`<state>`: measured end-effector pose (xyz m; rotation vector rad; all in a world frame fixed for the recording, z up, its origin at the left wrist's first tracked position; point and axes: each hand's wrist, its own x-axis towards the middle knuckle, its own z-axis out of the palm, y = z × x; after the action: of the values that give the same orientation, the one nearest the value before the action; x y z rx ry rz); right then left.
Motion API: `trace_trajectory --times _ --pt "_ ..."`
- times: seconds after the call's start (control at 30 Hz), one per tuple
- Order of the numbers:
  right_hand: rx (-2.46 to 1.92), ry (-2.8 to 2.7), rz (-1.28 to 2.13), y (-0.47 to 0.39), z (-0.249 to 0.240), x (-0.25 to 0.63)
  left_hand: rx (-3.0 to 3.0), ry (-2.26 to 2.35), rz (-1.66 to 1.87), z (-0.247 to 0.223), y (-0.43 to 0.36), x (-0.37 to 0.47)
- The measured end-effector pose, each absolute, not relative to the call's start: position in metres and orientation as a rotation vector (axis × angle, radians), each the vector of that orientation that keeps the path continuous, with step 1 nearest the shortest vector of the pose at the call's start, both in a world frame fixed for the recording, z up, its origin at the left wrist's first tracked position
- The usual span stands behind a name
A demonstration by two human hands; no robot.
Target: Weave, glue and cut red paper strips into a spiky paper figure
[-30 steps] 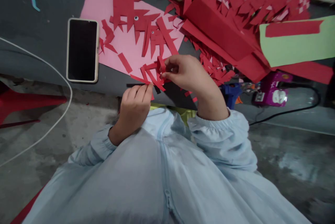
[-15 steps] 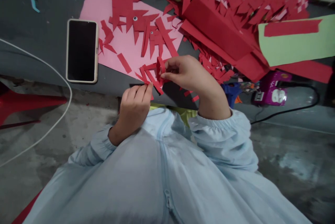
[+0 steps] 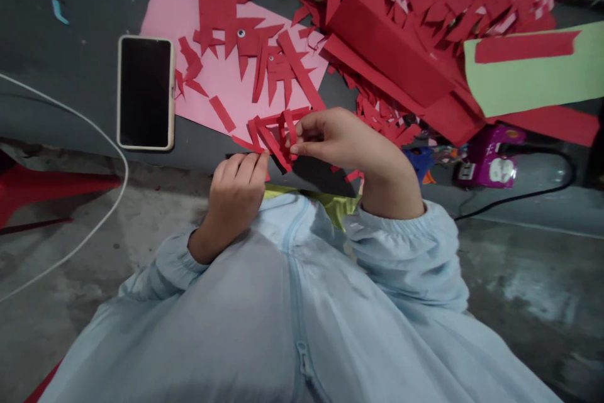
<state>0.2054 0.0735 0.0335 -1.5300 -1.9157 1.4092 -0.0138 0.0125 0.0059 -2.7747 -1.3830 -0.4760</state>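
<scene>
Between thumb and fingers, my right hand point(image 3: 330, 132) pinches a looped red paper strip point(image 3: 287, 129) near the table's front edge. Its fingers are closed on the strip. My left hand point(image 3: 238, 186) rests at the edge, fingers together, their tips pressing on the lower ends of folded red strips point(image 3: 268, 139). Just above lies a pink sheet point(image 3: 212, 85). Red woven paper fish with stick-on eyes lie on it, among them a large one point(image 3: 219, 11) and a small one point(image 3: 280, 68), along with loose red strips.
A phone point(image 3: 145, 93) lies left of the pink sheet. Red folded paper point(image 3: 391, 44), a heap of red woven pieces and a green sheet point(image 3: 533, 85) fill the right. A purple box point(image 3: 491, 161) with a black cable and blue-handled scissors sit near the front edge.
My right hand has moved slightly down with the looped strip. My left hand has shifted a little left and down, and the folded strips have spread slightly.
</scene>
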Motion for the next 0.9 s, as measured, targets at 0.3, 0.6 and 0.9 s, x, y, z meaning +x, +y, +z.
trace_trajectory --times 0.3,0.6,0.9 --pt "-1.6 -1.889 1.379 0.073 0.027 0.187 -2.761 -1.373 -0.468 0.007 0.013 -0.014" --pt "-1.552 -1.775 1.563 0.072 0.034 0.189 -2.727 -1.362 -0.565 0.006 0.015 -0.016" --pt "-1.685 -1.784 1.541 0.071 0.044 0.197 -2.739 -1.303 -0.59 0.005 0.016 -0.014"
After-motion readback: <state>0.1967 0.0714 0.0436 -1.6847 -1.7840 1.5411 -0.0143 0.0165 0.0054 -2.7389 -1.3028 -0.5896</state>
